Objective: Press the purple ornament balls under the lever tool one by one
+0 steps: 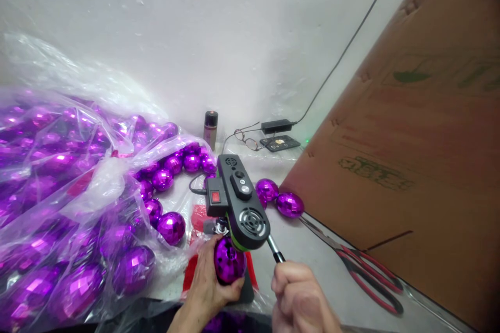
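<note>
My left hand [207, 283] grips a shiny purple faceted egg-shaped ornament [228, 261] and holds it under a black bench machine [239, 203] with a red switch and a round vent. My right hand [300, 299] is closed around the black-tipped metal lever [275, 250] that sticks out of the machine's right side. The ornament sits just below the machine's head, on a dark base over a red sheet [199, 218].
A clear plastic bag [70, 203] full of several purple ornaments fills the left. Two loose ornaments [279, 199] lie behind the machine. Red-handled scissors [363, 270] lie at the right, beside a leaning cardboard box [422, 156]. A spray can [210, 128], glasses and a phone [279, 142] sit by the wall.
</note>
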A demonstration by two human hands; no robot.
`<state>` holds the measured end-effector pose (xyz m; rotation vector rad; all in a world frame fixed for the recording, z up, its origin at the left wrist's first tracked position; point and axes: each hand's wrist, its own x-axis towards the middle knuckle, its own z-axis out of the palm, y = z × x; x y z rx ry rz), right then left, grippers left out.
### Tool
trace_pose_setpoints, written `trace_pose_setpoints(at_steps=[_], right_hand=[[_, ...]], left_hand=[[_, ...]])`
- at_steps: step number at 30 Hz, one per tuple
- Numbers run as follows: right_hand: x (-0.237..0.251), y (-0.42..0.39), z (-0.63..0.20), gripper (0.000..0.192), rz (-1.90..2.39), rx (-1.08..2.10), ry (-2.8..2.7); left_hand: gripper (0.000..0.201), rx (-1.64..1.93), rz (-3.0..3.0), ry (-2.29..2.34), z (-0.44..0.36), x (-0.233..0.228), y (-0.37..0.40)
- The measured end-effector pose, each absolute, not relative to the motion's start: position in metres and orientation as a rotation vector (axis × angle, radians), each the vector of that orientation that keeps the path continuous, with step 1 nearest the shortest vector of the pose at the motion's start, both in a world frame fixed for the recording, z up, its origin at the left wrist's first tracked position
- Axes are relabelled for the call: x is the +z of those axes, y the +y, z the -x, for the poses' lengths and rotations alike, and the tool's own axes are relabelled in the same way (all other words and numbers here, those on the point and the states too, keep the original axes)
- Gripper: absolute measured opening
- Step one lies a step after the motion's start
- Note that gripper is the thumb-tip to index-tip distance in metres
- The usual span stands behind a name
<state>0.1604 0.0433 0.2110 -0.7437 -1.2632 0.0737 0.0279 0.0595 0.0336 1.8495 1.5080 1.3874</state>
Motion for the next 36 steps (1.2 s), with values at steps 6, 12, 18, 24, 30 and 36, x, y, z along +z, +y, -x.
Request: trace_pose_setpoints(at_steps=[6, 12, 18, 24, 30, 36], right_hand=[[0.208, 0.043, -0.158, 0.047, 0.741, 0.092, -1.21], [0.202, 0.043, -0.159, 0.051, 0.758, 0.085, -1.189], [0.201, 0.043, -0.161, 0.057, 0.792, 0.09, -1.154], [0.205, 0.048, -0.162, 0.061, 0.774, 0.083, -1.158], [0.196, 0.042, -0.146, 0.054, 0.787, 0.037, -1.119], [0.19, 0.049, -0.136, 0.059, 0.735, -0.011, -1.098]], left_hand=[[0.087, 1.419, -1.899, 1.54, -0.026, 0.031, 0.059], [0.084, 1.463, -1.912, 1.521, -0.03, 0.038, 0.059], [0.083, 1.416, -1.93, 1.548, -0.03, 0.036, 0.06], [0.08, 1.435, -1.913, 1.585, -0.036, 0.039, 0.059], [0.08, 1.489, -1.848, 1.603, -0.042, 0.047, 0.059], [0.081, 1.479, -1.741, 1.617, -0.044, 0.046, 0.058]])
